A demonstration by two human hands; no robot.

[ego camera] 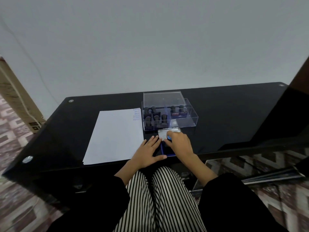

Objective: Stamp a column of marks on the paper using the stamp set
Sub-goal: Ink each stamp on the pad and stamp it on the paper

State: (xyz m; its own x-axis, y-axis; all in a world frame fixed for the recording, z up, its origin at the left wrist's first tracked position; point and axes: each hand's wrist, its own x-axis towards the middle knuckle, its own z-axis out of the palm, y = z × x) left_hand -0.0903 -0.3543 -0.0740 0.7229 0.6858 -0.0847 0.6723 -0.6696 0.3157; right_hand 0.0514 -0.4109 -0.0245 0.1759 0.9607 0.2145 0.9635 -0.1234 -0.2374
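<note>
Desk: black glass top [217,114], grey wall behind.
Grip: right hand [179,144] curled round the blue-topped stamp [169,137], over the ink pad [164,150].
Beside: left hand [148,154] flat, holding nothing.
Further left: paper [115,136], marks [137,114] along its near edge.
Advice: ink evenly, lift straight, land below the last mark.

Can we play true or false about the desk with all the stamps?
1. The right hand holds a blue-topped stamp. True.
2. The paper has no marks. False: blue marks sit at its far right corner.
3. The left hand lies flat on the table. True.
4. The clear box is empty. False: it holds dark stamps.
</note>
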